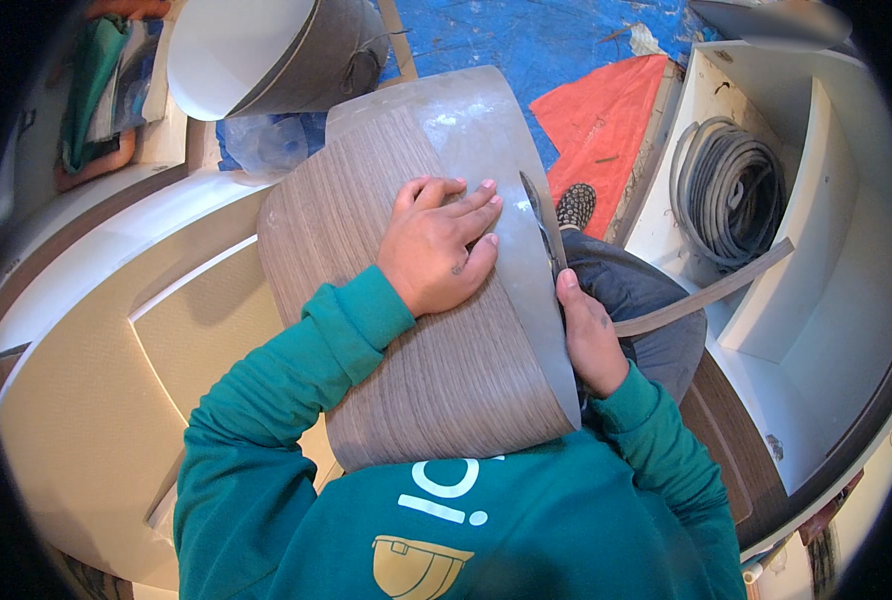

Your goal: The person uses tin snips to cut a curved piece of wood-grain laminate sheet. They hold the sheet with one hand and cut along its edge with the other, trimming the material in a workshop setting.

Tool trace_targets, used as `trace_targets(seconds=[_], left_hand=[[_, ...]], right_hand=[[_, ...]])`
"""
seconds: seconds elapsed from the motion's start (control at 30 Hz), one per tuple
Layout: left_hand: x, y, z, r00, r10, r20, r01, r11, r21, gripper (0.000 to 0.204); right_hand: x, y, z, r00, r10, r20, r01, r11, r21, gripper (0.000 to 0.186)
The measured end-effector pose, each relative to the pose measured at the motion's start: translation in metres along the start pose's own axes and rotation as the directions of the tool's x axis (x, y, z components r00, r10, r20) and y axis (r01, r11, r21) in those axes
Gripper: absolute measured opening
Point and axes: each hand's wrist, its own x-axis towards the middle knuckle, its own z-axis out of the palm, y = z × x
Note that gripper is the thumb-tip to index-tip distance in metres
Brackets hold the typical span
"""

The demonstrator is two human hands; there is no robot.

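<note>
Across my lap lies a flexible laminate sheet (446, 375), curled over so its brown wood-grain face shows with its glossy grey side beside it. My left hand (441, 245) rests on the sheet, fingers laid out across the line where wood grain meets grey. My right hand (594, 335) is closed at the sheet's right edge, thumb on top. From it a dark, narrow, pointed pair of scissors (540, 220) extends up along that edge. The handles are hidden by my fingers. Behind my right hand, a thin wood-grain strip (706, 298) runs off to the right.
A white cabinet part (811, 230) at right holds a coil of grey edging (728, 195). Beige curved panels (86, 370) stand at left. Ahead, a rolled white-and-grey sheet (266, 60) and an orange-red sheet (606, 130) lie over a blue floor covering (466, 35).
</note>
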Motion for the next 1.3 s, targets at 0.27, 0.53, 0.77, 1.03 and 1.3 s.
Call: trace_targets(seconds=[0.27, 0.53, 0.77, 1.03, 1.3], left_hand=[[0.0, 0.0, 0.0, 1.0, -0.009, 0.011, 0.009, 1.0, 0.003, 0.041], [0.001, 0.0, 0.0, 1.0, 0.0, 0.006, 0.0, 1.0, 0.005, 0.041], [0.0, 0.0, -0.001, 1.0, -0.005, 0.005, 0.005, 1.0, -0.001, 0.041], [0.001, 0.001, -0.002, 1.0, -0.006, 0.014, 0.006, 1.0, -0.003, 0.041], [0.002, 0.001, -0.003, 1.0, -0.008, 0.002, 0.008, 1.0, -0.015, 0.042]], right_hand=[[0.003, -0.003, -0.001, 1.0, 0.028, 0.009, -0.028, 1.0, -0.002, 0.07], [0.002, -0.002, 0.0, 1.0, 0.019, 0.018, -0.019, 1.0, 0.012, 0.071], [0.008, 0.015, -0.003, 0.999, 0.013, 0.039, -0.014, 1.0, 0.027, 0.067], [0.006, 0.007, -0.002, 1.0, -0.021, 0.021, 0.022, 1.0, -0.004, 0.064], [0.008, 0.011, -0.004, 0.998, -0.038, 0.041, 0.039, 0.999, -0.011, 0.064]])
